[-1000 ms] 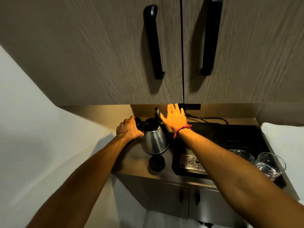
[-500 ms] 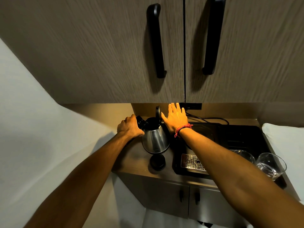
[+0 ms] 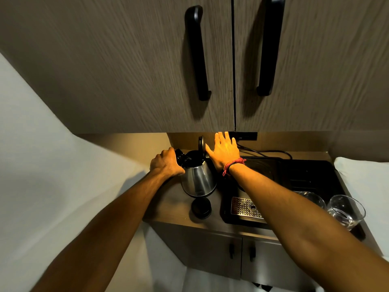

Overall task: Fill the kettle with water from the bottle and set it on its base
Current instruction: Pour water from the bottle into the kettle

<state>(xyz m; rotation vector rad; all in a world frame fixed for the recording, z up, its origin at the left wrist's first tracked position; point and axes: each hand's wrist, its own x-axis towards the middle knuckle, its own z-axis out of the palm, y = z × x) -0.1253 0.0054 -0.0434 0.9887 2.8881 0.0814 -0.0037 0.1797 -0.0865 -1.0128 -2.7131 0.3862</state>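
Note:
A steel kettle (image 3: 199, 180) stands on the wooden counter (image 3: 168, 207), its black lid (image 3: 200, 144) flipped upright. My left hand (image 3: 166, 164) is closed around the black handle on the kettle's left side. My right hand (image 3: 225, 151) is flat with fingers spread just right of the raised lid, the thumb touching it. A red thread band circles that wrist. A small black round object (image 3: 201, 208) sits on the counter in front of the kettle. No bottle is in sight.
A black tray (image 3: 311, 175) with a perforated metal drip grid (image 3: 244, 207) lies right of the kettle, with two glasses (image 3: 345, 211) at its right end. A black cable (image 3: 267, 152) runs along the back wall. Overhead cabinet doors (image 3: 147, 70) hang low above the counter.

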